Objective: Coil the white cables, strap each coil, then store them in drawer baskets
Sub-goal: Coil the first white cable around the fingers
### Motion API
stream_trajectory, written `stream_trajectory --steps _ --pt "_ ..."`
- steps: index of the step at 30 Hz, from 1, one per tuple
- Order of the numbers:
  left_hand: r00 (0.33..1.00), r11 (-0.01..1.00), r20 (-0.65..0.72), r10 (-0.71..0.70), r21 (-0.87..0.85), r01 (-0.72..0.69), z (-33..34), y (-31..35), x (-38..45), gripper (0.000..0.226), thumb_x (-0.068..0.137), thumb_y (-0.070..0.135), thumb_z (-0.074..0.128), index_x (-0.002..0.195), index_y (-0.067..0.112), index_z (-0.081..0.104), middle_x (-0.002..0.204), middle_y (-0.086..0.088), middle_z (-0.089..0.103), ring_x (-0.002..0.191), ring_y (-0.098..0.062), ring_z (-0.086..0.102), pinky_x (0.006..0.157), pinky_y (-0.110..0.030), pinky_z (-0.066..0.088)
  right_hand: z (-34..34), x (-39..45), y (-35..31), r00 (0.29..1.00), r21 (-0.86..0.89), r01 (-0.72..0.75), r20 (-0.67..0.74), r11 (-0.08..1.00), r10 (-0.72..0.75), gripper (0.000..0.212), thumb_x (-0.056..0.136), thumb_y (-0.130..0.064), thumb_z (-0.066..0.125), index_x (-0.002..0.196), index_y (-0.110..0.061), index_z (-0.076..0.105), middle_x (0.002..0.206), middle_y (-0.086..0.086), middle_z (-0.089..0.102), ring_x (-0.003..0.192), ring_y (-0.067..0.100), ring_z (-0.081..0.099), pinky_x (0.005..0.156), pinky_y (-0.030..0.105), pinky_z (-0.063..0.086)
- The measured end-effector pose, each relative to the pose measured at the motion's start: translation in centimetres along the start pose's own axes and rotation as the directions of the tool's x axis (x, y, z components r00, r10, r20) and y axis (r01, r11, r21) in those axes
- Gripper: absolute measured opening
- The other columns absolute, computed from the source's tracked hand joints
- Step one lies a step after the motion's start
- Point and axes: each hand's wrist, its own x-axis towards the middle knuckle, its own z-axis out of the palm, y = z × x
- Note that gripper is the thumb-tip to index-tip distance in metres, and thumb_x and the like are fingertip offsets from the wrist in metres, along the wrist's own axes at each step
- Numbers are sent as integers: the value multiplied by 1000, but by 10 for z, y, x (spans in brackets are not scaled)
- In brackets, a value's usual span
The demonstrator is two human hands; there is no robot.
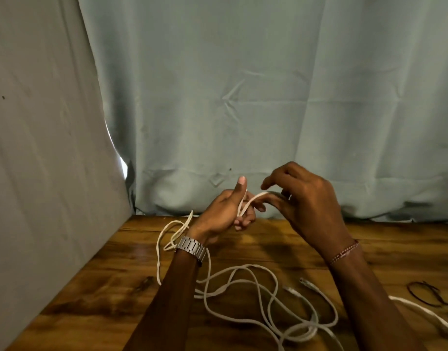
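Note:
My left hand (pixel 224 211), with a metal watch on the wrist, is raised above the wooden table (pixel 104 287), thumb up, and grips loops of a white cable (pixel 245 282). Several loops hang down behind that wrist. My right hand (pixel 303 198) is just to the right of it, and its fingers pinch the same cable where it runs across from the left hand. The rest of the cable lies in loose tangles on the table between my forearms, with two connector ends (pixel 306 282) near my right forearm.
A second white cable (pixel 425 315) runs off the table's right edge. Dark thin straps (pixel 428 295) lie at the far right. A pale curtain (pixel 243 97) hangs behind the table and a grey panel (pixel 40 148) stands on the left.

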Motion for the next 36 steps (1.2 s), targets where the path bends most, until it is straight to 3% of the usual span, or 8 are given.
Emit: stream_trajectory --steps 3,10,14,19,25,29,32,36 --pt "996 998 65 -53 41 50 5 9 -1 84 97 69 16 90 6 70 56 -2 43 52 -12 35 52 -26 30 -2 -1 3 992 -104 23 -118 994 -35 15 84 -33 80 91 -19 77 93 0 74 74 20 67 68 29 45" --pt "994 986 108 -23 -162 41 1 19 -8 45 105 48 35 69 21 38 54 4 29 50 -11 19 49 -27 17 18 -7 -1 952 -273 -135 -302 952 48 22 96 -37 65 115 -31 75 101 -6 78 89 25 67 85 41 36" --pt "993 942 107 48 -335 -10 4 27 -11 43 106 41 35 70 20 43 52 3 26 47 -11 17 48 -27 16 33 -6 -3 974 -161 -143 -195 976 111 32 101 -30 58 133 -29 64 83 1 76 69 27 66 75 39 47" --pt "987 807 11 160 -577 -125 6 32 -10 38 106 33 35 90 5 57 55 1 37 44 -6 26 47 -22 26 43 -9 -17 938 92 -217 295 972 182 80 92 2 57 158 -25 21 99 10 72 81 29 68 72 40 56" --pt "969 781 -150 195 -574 -246 -9 35 -11 41 105 30 35 112 -2 60 74 -5 57 52 -7 38 54 -23 37 48 -9 -28 764 37 -231 625 972 157 31 106 -18 43 137 -19 40 94 2 63 78 17 60 64 29 48" --pt "955 831 -233 184 -482 -278 -18 31 -11 46 109 29 31 128 -6 54 109 -19 72 88 -25 70 83 -37 58 40 -5 -38 714 24 -168 692 986 105 30 109 -30 35 135 -18 46 84 -5 51 67 6 48 54 20 31" --pt "956 856 -248 156 -449 -256 -20 28 -9 47 109 30 29 134 -6 47 127 -21 66 116 -36 66 103 -53 50 31 -5 -42 729 14 -115 681 993 75 32 107 -32 40 135 -19 50 96 -3 57 75 7 53 62 21 41" --pt "960 902 -253 122 -376 -214 -20 23 -7 49 109 33 31 140 -3 42 133 -17 63 116 -36 66 104 -56 48 15 0 -44 843 -5 -1 538 1000 4 25 105 -30 47 121 -21 64 99 -2 62 85 11 59 76 29 54"
